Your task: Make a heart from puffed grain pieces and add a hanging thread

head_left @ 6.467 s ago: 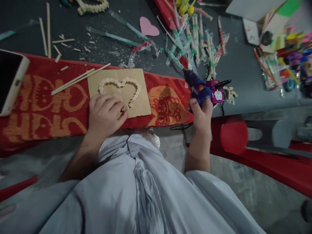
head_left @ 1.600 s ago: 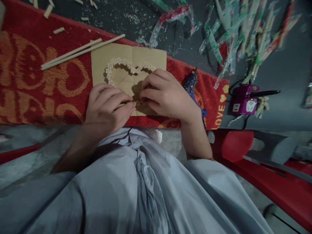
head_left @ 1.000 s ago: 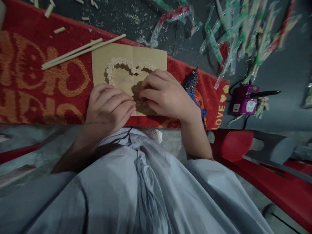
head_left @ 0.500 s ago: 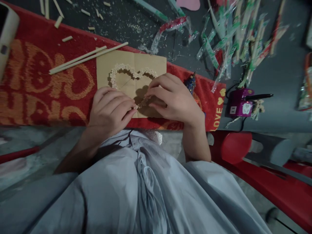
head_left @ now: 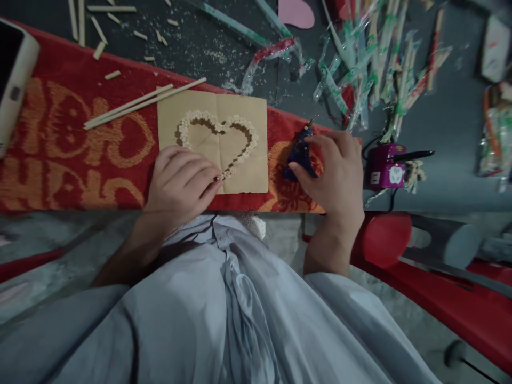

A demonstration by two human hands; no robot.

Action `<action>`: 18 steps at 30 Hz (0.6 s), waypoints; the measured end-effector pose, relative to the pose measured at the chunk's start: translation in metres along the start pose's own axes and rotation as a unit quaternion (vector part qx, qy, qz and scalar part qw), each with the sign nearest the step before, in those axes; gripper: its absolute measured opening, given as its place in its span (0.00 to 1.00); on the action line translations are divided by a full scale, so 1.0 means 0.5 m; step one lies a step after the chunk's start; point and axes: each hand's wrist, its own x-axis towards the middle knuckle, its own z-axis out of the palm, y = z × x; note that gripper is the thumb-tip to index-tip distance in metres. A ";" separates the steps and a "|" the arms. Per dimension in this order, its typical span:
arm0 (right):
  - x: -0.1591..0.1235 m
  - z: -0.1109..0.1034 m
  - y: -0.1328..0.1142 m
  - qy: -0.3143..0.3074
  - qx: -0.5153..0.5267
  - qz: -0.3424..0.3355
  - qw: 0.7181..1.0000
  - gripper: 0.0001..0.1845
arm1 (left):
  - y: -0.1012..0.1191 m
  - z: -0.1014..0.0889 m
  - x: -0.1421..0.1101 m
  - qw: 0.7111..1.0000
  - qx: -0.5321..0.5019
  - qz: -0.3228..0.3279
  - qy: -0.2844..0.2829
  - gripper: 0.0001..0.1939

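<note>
A heart-shaped outline of small pale pieces (head_left: 250,152) stands on a creased sheet of brown paper (head_left: 212,101). My left hand (head_left: 182,184) covers its lower left side, with thumb and forefinger pinched on the bottom tip. To the right of the paper lies a dark blue glue gun (head_left: 298,154), its nozzle pointing away from me. My right hand (head_left: 334,170) is closed around it, thumb on the near side and fingers over the far side. The palm hides part of the glue gun.
Two long thin sticks (head_left: 144,104) lie across the red patterned towel (head_left: 100,181). Cut stick pieces (head_left: 112,74) and crumbs litter the dark table. Wrapped chopsticks (head_left: 376,64) pile up at the back right, near a purple box (head_left: 386,165) with a black pen. A phone (head_left: 18,80) is at far left.
My right hand has left the heart's right side and moved right onto the glue gun. The heart's right side now shows. My left hand stays at the tip.
</note>
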 end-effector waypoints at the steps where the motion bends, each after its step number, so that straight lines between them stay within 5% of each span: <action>1: -0.010 -0.004 0.006 -0.020 -0.009 0.027 0.999 0.25 | -0.001 0.000 0.000 1.000 0.001 0.002 0.000 0.09; 8: -0.066 -0.018 -0.007 -0.097 -0.041 0.102 0.989 0.43 | -0.004 0.001 0.005 1.000 0.022 0.002 -0.013 0.08; 14: -0.077 -0.016 -0.006 -0.114 -0.063 0.149 0.980 0.24 | -0.002 -0.001 0.008 0.999 0.031 0.017 -0.006 0.11; 18: -0.073 -0.014 0.001 -0.119 -0.045 0.140 0.982 0.20 | -0.006 0.001 0.011 0.993 0.080 0.078 0.032 0.08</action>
